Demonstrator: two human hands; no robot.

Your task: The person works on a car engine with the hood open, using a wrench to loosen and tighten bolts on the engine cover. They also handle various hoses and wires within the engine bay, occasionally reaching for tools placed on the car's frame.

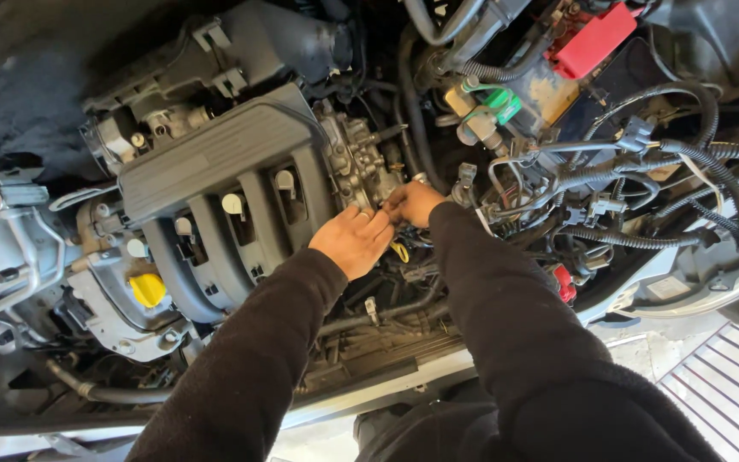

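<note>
From the head view, your left hand [354,239] and right hand [412,204] meet at frame centre, just below the metal throttle assembly [361,162]. It lies straight above your fingers, right hand nearer. Their grip is hidden; I cannot tell.

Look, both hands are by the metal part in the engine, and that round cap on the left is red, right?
Not quite. The cap is yellow, not red, as the head view shows. The rest holds: the left hand and right hand are both by the metal part in the engine.
</note>
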